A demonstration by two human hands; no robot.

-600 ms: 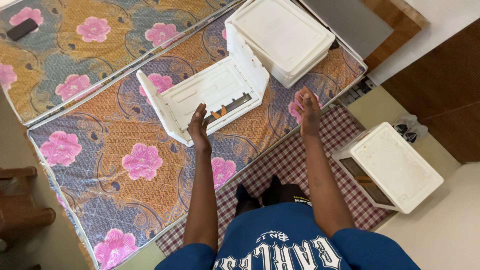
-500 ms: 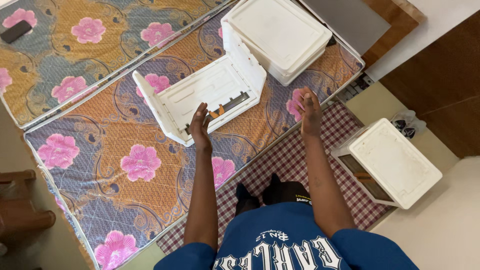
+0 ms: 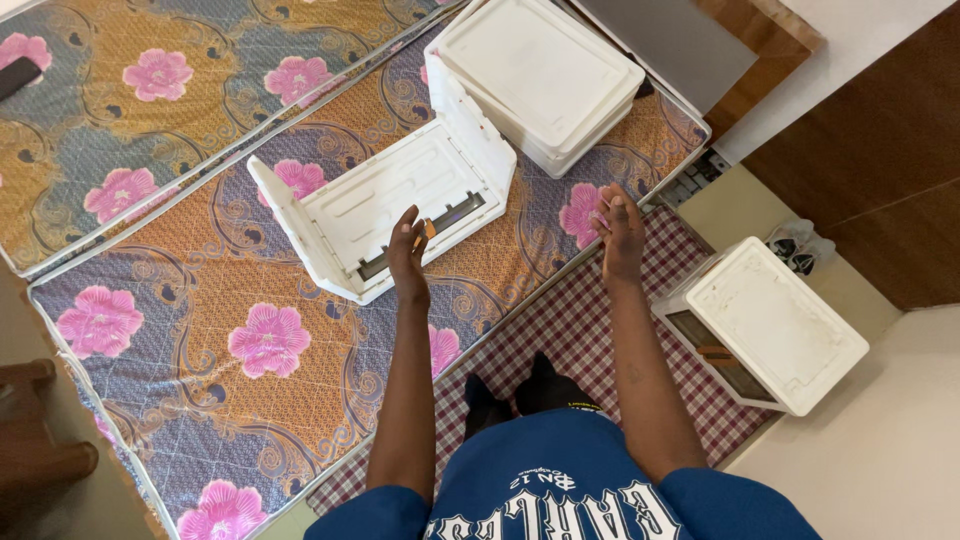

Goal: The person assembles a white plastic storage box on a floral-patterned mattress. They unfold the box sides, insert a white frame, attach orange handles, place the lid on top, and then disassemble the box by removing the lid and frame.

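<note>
Floral-printed mattresses [image 3: 230, 330] in orange, purple and pink cover most of the floor before you, two laid side by side, with a red-and-white checked cloth [image 3: 590, 330] under your legs at the near edge. On the nearer mattress stands a stack of white foam lids [image 3: 540, 75] at the far right, touching the raised end wall of the white foam tray [image 3: 385, 200] that lies open just beside it. Off the mattress to your right, on the pale floor, sits a separate white foam box [image 3: 775, 325] with a slatted frame showing at its near side.

The foam tray lies flat, both end walls upright, with a dark slot along its near edge. A small orange piece [image 3: 428, 229] sits at that slot.

Your left hand [image 3: 407, 258] reaches over the tray's near edge, fingers extended and loose, not clamped on anything; the fingertips [image 3: 405, 226] rest at the slot, and the orange piece lies just beside them on the right, touching or nearly so. Whether the tips actually press the tray cannot be told.

Your right hand [image 3: 620, 230] hovers over the mattress edge, well apart from the tray, fingers drawn together and slightly curled. It holds nothing visible.

A dark flat object [image 3: 18, 75] lies at the far left on the farther mattress.
</note>
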